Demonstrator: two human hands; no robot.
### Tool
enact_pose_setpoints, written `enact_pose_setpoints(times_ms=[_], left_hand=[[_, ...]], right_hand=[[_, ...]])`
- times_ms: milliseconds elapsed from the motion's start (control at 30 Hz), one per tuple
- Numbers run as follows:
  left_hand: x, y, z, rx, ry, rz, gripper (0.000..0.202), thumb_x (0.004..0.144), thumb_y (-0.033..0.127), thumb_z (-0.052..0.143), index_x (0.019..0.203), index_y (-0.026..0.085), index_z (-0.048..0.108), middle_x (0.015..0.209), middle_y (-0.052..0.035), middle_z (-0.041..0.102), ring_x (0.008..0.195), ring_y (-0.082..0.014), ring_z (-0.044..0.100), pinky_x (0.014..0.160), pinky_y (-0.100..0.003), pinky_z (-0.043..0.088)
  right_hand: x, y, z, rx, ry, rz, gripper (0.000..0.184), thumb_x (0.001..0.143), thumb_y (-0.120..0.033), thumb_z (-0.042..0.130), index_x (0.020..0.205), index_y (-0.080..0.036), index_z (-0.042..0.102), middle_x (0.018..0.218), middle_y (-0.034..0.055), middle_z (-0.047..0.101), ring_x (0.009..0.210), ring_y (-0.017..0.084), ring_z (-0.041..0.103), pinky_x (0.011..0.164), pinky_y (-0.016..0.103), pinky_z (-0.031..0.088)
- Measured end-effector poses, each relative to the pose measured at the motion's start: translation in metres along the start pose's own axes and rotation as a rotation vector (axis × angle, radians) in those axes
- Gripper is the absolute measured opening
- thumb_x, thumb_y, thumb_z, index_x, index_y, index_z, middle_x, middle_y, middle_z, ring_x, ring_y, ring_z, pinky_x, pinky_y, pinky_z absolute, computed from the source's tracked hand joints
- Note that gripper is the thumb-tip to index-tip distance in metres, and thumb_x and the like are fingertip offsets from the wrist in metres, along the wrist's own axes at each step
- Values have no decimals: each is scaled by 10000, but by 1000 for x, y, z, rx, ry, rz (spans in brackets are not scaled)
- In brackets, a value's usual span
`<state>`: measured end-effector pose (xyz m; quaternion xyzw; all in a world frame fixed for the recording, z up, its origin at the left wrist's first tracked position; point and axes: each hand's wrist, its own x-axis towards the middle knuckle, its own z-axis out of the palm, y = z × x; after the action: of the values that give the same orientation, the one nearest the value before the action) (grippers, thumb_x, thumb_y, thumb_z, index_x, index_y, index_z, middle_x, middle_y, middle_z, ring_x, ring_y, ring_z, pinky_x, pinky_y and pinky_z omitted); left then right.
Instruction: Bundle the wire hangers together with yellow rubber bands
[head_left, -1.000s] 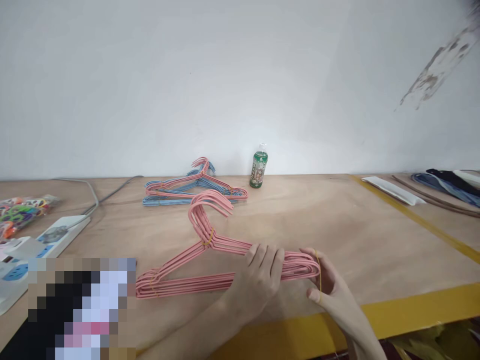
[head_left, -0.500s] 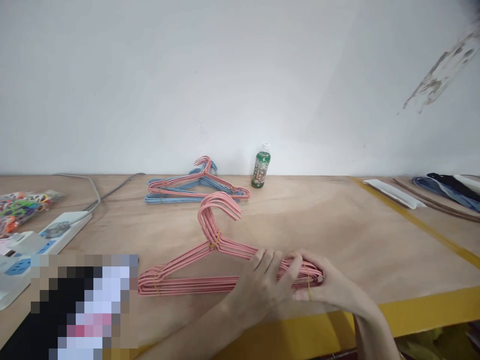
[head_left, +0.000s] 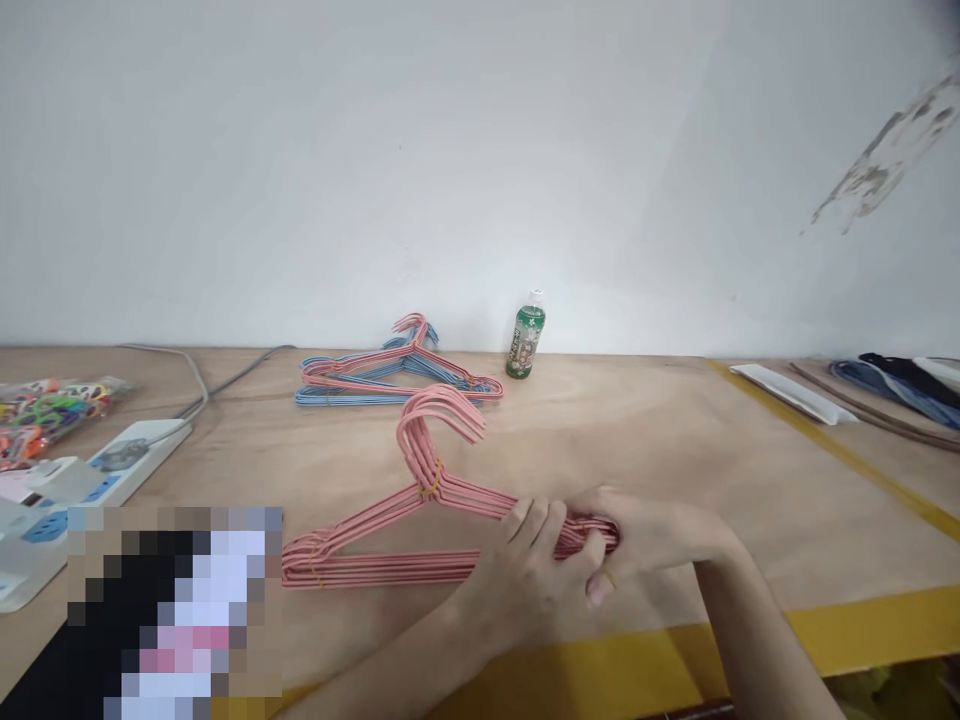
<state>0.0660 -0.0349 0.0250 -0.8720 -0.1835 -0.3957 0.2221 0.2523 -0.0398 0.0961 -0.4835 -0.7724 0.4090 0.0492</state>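
here we go, the left hand (head_left: 532, 580) is clamped around a bundle of pink wire hangers (head_left: 390, 522), fingers wrapped over the top of the lower shoulder, and the right hand (head_left: 649, 535) is closed over the bundle's far end, just beside the left, so the two are nearly touching. a yellow rubber band (head_left: 607, 577) shows at the right hand's fingers, though how it is looped is hard to make out. the bundle lies flat on a plywood table (head_left: 675, 460), its shoulders stretching from the hands toward nine o'clock, with its hooks (head_left: 439, 425) curling up at about eleven. another yellow band (head_left: 431, 488) binds the neck, and a third (head_left: 313, 572) ties the bundle's left end. farther out at eleven o'clock sits a second stack of pink and blue wire hangers (head_left: 397, 382), and at twelve a green-labelled plastic bottle (head_left: 527, 337) stands upright near the wall (head_left: 480, 170). over at nine o'clock there's a white power strip (head_left: 142, 455) with a grey cable (head_left: 232, 378) running off it, and a clear bag of colourful plastic bits (head_left: 52, 415) beside it. at two o'clock, past a yellow tape line (head_left: 840, 455), lies a white packet (head_left: 791, 393). a pixelated patch hides whatever sits at eight o'clock.
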Motion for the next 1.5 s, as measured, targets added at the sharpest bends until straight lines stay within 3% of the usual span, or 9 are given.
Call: enact_pose_setpoints(times_ms=[267, 500, 767, 867, 967, 1100, 1300, 1400, 1500], left_hand=[[-1, -8, 2, -44, -137, -1, 208, 892, 249, 470, 1077, 214, 558, 958, -70, 636, 890, -197, 572, 885, -343, 391], [0, -17, 4, -112, -184, -40, 282, 851, 318, 534, 1113, 215, 552, 971, -77, 611, 924, -229, 549, 862, -362, 402], [4, -20, -1, -135, -274, -63, 383, 783, 221, 556, 1166, 216, 537, 1001, -71, 597, 953, -231, 529, 891, -361, 388], [6, -19, -3, -137, -288, -79, 382, 796, 220, 549, 1177, 210, 526, 1019, -73, 593, 975, -237, 522, 913, -366, 376], [8, -22, -6, -150, -308, -102, 390, 803, 242, 561, 1189, 210, 513, 1031, -76, 589, 980, -244, 516, 901, -369, 382], [11, -32, -8, -143, -338, -169, 463, 751, 184, 590, 1204, 223, 502, 1053, -66, 585, 980, -243, 511, 895, -373, 390], [13, -41, -8, -88, -292, -218, 503, 722, 166, 586, 1217, 201, 507, 1060, -77, 589, 975, -250, 508, 895, -387, 396], [11, -39, -5, -89, -288, -206, 506, 709, 148, 582, 1209, 201, 515, 1047, -74, 587, 964, -243, 511, 897, -382, 399], [8, -36, -3, -81, -300, -202, 444, 728, 171, 588, 1168, 202, 535, 1036, -78, 587, 962, -243, 516, 892, -385, 405]], right_hand=[[-9, 5, 33, -150, 328, 88, 356, 653, -469, 768, 828, -213, 593, 749, -11, 637, 680, 161, 553, 597, 251, 397], [-27, 20, 45, 186, 526, 156, 539, 680, -442, 769, 1165, -269, 608, 1069, 44, 696, 956, 251, 640, 808, 333, 499], [-17, 41, 79, 655, 539, -141, 624, 760, -496, 694, 1290, -221, 513, 1266, 118, 584, 1160, 254, 542, 991, 403, 426], [-10, 36, 99, 741, 475, -136, 555, 778, -620, 603, 1145, -205, 598, 1128, 122, 641, 1061, 258, 584, 930, 408, 449], [-9, 30, 115, 824, 410, -85, 488, 808, -653, 534, 824, -173, 625, 809, 81, 675, 764, 204, 620, 726, 336, 481], [-12, 33, 134, 842, 570, -69, 432, 876, -504, 544, 593, -178, 531, 598, 17, 586, 596, 134, 533, 628, 270, 420], [-9, 33, 159, 1241, 1110, -210, 255, 831, -460, 566, 699, -255, 641, 879, 48, 643, 1100, 262, 528, 1022, 450, 381], [-8, 26, 156, 1428, 1225, -280, 392, 891, -467, 433, 543, -305, 512, 506, 7, 420, 923, 253, 571, 1100, 508, 325], [-7, 20, 145, 1525, 1186, -205, 305, 920, -377, 441, 642, -313, 549, 438, -58, 228, 564, 200, 480, 1080, 472, 376]])
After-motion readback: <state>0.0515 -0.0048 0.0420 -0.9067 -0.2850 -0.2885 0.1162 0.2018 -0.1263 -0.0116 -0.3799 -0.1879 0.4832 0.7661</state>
